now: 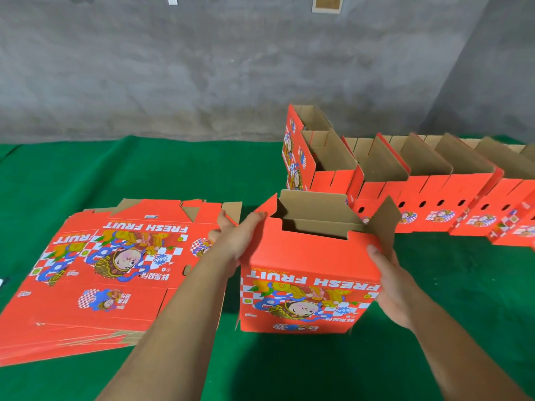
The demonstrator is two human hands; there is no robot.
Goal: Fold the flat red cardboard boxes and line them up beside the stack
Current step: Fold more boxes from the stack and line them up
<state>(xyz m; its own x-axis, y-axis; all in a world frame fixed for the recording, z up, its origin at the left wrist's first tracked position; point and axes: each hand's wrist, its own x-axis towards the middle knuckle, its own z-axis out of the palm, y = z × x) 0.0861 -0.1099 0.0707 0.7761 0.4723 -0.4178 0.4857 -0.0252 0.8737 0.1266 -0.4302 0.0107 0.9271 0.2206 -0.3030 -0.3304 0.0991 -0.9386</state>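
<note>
A red "FRESH FRUIT" box (307,261), opened into shape with its top flaps up, sits in front of me on the green surface. My left hand (234,241) grips its left upper edge. My right hand (388,273) holds its right side near the top corner. To the left lies a stack of flat red cardboard boxes (95,273), printed side up. A row of folded red boxes (428,195) with open brown insides runs along the back right.
A green cloth surface (434,299) covers the work area. A grey concrete wall (202,68) rises behind it. One folded box (304,146) stands taller, on top of the row's left end.
</note>
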